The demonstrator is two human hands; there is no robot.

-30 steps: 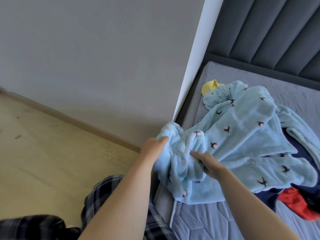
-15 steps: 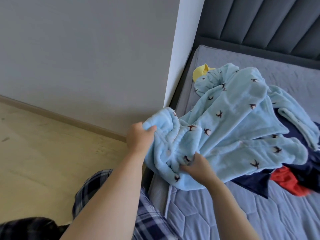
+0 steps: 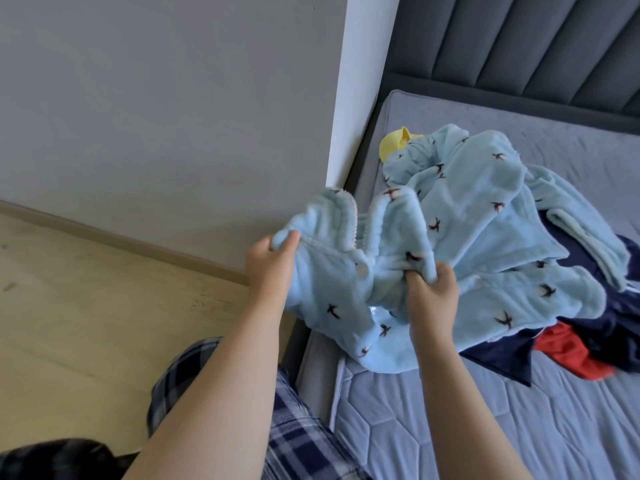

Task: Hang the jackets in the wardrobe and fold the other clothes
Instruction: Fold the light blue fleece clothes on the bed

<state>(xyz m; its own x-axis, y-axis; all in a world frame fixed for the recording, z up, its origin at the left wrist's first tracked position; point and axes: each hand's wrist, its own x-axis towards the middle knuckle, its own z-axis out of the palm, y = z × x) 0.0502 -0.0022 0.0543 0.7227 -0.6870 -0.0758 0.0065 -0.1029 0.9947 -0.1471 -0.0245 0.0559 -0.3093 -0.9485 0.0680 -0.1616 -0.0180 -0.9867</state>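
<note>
While the head view takes in both forearms, I cannot make out most of the fingers: those of the left hand are buried behind a bunched edge of the light blue fleece garment, with only the thumb showing on top, and those of the right hand curl into a fold of the same fabric, knuckles toward the camera. Both hands therefore hold the garment, each gripping a gathered handful, the left near the collar-like trimmed edge, the right just beside a pale button. Lifted at its near end, the garment trails back across the grey quilted mattress, where its far part lies crumpled. Underneath, partly covered, lie a navy garment and a red garment; I cannot tell what kind either is. A yellow item shows only as a small corner beyond the blue fabric. Behind the mattress stands a dark padded headboard, cut off by the frame. To the left, a grey wall panel meets a pale wooden floor. Plaid trousers fill the lower edge, partly hidden by the left forearm.
</note>
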